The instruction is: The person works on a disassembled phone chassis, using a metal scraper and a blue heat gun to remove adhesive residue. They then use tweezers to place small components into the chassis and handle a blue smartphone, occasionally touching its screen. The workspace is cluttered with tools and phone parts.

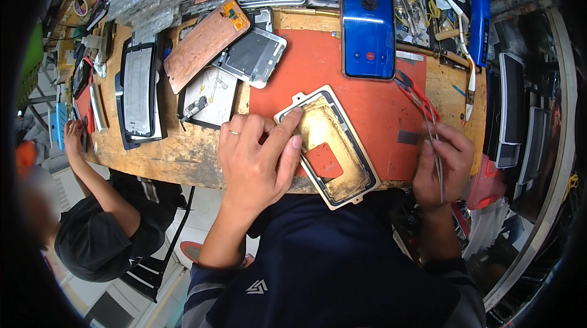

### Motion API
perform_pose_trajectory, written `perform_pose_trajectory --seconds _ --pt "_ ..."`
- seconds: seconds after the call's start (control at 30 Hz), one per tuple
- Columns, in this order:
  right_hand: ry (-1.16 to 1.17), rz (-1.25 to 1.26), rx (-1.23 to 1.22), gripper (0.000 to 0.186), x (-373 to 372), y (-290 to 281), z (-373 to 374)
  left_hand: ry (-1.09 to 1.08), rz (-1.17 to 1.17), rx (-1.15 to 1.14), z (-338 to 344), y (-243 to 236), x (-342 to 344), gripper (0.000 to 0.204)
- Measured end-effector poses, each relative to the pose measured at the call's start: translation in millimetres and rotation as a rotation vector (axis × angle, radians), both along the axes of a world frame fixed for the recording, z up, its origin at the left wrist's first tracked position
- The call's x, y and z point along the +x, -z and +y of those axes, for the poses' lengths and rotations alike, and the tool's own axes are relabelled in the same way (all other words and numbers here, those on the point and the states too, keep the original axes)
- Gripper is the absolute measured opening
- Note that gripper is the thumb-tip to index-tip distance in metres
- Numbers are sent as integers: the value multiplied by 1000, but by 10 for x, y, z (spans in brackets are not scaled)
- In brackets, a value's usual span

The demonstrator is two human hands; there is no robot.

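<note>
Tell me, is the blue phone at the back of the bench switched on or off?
On. The blue phone lies face up with its screen lit bright blue, showing a dark round picture and small round buttons.
</note>
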State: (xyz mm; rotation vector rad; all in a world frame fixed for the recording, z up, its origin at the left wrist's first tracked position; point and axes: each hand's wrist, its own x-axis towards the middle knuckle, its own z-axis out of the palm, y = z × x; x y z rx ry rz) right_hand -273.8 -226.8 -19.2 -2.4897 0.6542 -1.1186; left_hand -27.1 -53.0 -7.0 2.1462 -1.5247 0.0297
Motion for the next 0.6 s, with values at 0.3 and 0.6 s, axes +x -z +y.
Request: perform_pose_trajectory --seconds 0.3,0.6 --pt "75 47 63 24 -296 108 -35 -45 79 -8 118 -7 16 28" --pt "104 3 34 25 -337 117 -24 -84 120 -87 24 -89 7 23"
